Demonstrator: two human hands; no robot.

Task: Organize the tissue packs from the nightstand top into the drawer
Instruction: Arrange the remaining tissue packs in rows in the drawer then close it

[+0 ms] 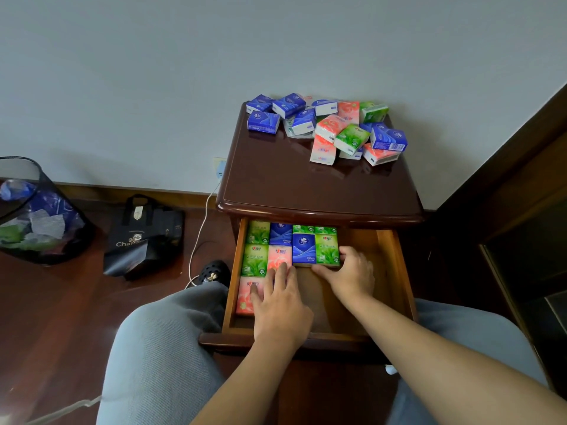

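The drawer (389, 265) is pulled open under the nightstand (276, 179), and about nine packs lie flat in its left half: four green, two blue and three pink can be counted, set edge to edge in rows from the left wall. The right half of the drawer floor is bare wood, as is the strip nearest the front rail. On the nightstand top a loose pile (331, 124) of roughly sixteen packs, mostly blue with some pink and green, crowds the back edge by the wall; the front of the top is bare. The left hand (280, 297) lies flat and open, fingers spread over the two nearer pink packs (245, 297), gripping nothing. The right hand (352, 271) is half closed, thumb and fingers against the near corner of a green pack (326, 248) beside a blue pack (303, 248). Pack print is too small to read. On the floor stand a mesh bin (40, 216) and a dark bag (144, 237) lettered "Cha…".
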